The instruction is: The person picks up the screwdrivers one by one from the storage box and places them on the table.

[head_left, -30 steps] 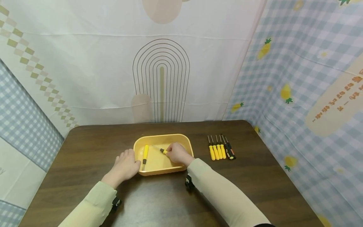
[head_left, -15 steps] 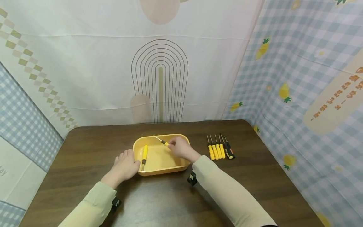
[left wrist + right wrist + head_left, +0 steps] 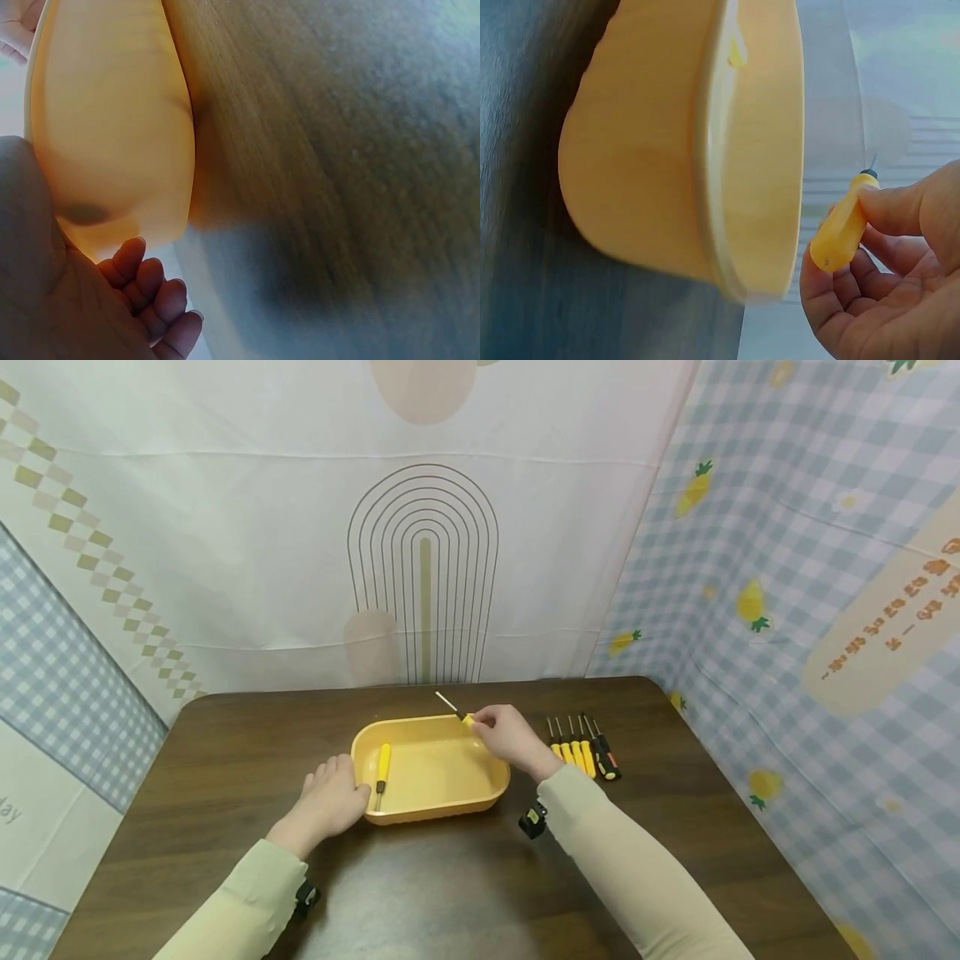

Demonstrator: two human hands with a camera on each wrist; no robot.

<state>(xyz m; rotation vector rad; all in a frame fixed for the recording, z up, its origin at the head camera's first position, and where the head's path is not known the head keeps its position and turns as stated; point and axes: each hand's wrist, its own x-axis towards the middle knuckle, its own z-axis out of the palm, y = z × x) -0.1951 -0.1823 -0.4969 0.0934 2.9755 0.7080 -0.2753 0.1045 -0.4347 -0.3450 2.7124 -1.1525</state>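
Note:
My right hand (image 3: 513, 740) pinches a yellow-handled screwdriver (image 3: 468, 720) between thumb and fingers, above the far right rim of a yellow tray (image 3: 438, 812). Its thin shaft points up and to the left. In the right wrist view, the handle (image 3: 844, 225) shows with its butt end toward the camera. My left hand (image 3: 333, 795) holds the tray's left end, thumb at the near corner and fingers along the outer side. Inside the tray, near that end, lies another yellow screwdriver (image 3: 383, 767), its shaft toward me.
Right of the tray, several yellow screwdrivers (image 3: 576, 756) lie side by side on the dark wooden table (image 3: 420, 893), shafts pointing away. Black-handled screwdrivers (image 3: 606, 762) end the row. A white patterned cloth (image 3: 262, 552) hangs behind the table, a checkered one (image 3: 795, 610) on the right.
My right hand has lifted the screwdriver from inside the tray, up and to the right, over the far rim. My left hand has stayed at the tray's left end.

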